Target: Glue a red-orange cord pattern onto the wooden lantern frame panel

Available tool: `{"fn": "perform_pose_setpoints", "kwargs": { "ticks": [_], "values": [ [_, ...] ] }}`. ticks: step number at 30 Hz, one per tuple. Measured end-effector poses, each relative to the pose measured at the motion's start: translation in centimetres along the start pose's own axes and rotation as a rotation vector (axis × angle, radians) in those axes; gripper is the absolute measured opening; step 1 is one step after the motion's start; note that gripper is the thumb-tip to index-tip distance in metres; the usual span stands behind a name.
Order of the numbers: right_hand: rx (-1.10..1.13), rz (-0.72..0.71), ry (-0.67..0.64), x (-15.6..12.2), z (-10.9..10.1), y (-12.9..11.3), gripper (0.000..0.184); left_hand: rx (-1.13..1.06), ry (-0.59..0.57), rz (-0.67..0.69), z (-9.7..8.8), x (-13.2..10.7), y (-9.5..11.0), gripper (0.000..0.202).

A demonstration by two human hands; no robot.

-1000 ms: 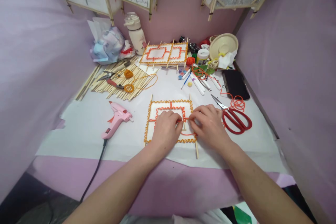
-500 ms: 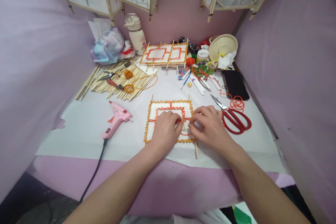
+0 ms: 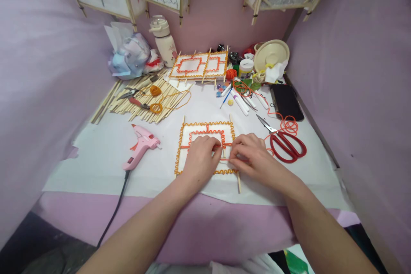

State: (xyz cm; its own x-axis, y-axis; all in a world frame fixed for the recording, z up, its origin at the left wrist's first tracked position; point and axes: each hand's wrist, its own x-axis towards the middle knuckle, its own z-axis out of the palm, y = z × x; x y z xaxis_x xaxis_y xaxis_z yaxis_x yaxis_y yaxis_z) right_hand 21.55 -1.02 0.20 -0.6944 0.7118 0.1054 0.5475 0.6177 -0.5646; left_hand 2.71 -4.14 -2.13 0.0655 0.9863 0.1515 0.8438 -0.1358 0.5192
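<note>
A white panel (image 3: 183, 162) lies flat on the table before me, edged with wavy mustard yarn on thin sticks, with an inner outline of orange-red yarn (image 3: 207, 130). Over its middle, my left hand (image 3: 203, 156) is closed in a pinch; whatever its fingertips grip is hidden. At the panel's right side, my right hand (image 3: 252, 154) pinches a strand of orange-red yarn (image 3: 224, 159), which spans the small gap between the hands. A short thin stick shows in that gap. Red-handled scissors (image 3: 290, 147) lie just right of my right hand, their blades parted.
A pink glue gun (image 3: 141, 145) with a black cord lies left. Behind it are bamboo sticks (image 3: 125, 105), red-handled cutters (image 3: 139, 102) and mustard yarn (image 3: 156, 90). Similar finished-looking panels (image 3: 189, 65), a bottle (image 3: 165, 47), markers (image 3: 240, 102) and a phone (image 3: 287, 102) stand or lie farther back.
The yarn between my hands has gone from a sagging curve to a straighter line. Both hands stay nearly in place, and the whole view has shifted slightly.
</note>
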Motion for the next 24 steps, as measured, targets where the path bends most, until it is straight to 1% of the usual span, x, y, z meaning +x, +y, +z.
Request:
{"fn": "perform_pose_setpoints", "kwargs": {
  "ticks": [2,4,6,9,15,19,24],
  "values": [
    [-0.021,0.068,0.093,0.0,-0.3,0.6,0.01,-0.013,0.005,0.004,0.0,0.0,0.0,0.009],
    [-0.09,0.157,0.185,-0.1,-0.4,1.3,0.009,-0.024,0.011,0.004,-0.1,0.1,0.0,0.009],
    [-0.169,0.241,0.233,-0.2,-0.6,2.0,0.009,-0.031,0.017,0.005,-0.2,0.1,0.0,0.009],
    [-0.254,0.336,0.248,-0.4,-0.7,2.8,0.01,-0.04,0.018,0.009,-0.2,0.1,0.1,0.011],
    [-0.412,0.441,0.296,-0.7,-0.7,3.7,0.014,-0.053,0.018,0.023,-0.2,0.0,-0.1,0.011],
    [-0.482,0.499,0.287,-1.0,-0.7,3.7,0.014,-0.053,0.008,0.031,-0.2,0.0,-0.1,0.009],
    [-0.517,0.559,0.262,-1.1,-0.7,3.4,0.016,-0.056,0.006,0.029,-0.2,0.1,0.0,0.009]
  ]
}}
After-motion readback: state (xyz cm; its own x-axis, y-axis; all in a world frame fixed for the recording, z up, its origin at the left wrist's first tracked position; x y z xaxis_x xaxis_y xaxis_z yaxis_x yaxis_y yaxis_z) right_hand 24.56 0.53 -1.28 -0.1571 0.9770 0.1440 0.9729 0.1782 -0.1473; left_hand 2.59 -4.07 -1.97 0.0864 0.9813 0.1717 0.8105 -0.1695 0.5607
